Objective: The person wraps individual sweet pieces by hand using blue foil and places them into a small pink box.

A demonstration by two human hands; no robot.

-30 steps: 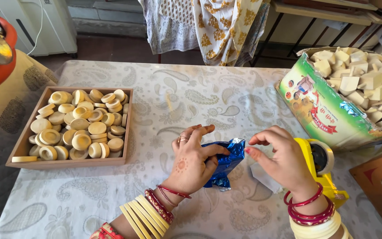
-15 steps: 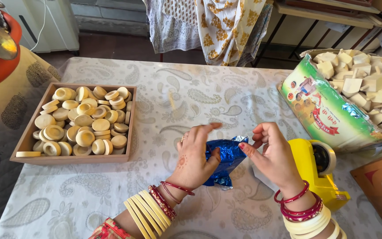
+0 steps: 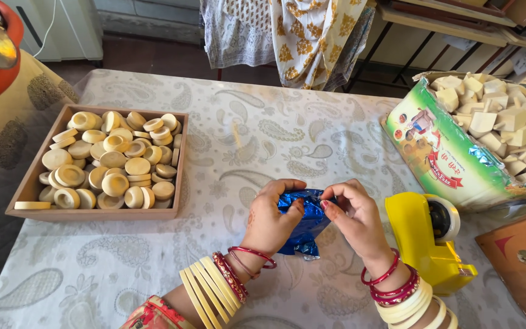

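Now both hands meet over the middle of the counter (image 3: 263, 140), which is covered with a pale cloth with a grey paisley pattern. The left hand (image 3: 270, 220) has its grip closed around a shiny blue crinkled foil wrapper (image 3: 302, 226); the fingers curl over the top edge of the foil and the palm covers its left side. The right hand (image 3: 355, 220) has a narrow grip: thumb and first fingers pinch the upper right edge of the same wrapper, and the other fingers are bent close. The lower end of the foil sticks out under the hands, just above the cloth; I cannot tell if it touches. Just beside the right wrist stands a yellow plastic tape dispenser (image 3: 424, 240). Well apart to the left there is a shallow brown wooden tray (image 3: 25, 194) full of round pale wooden rings and discs (image 3: 112, 167). At the far right a green printed cardboard box (image 3: 452, 161) lies open, filled with pale wooden blocks (image 3: 506, 125).
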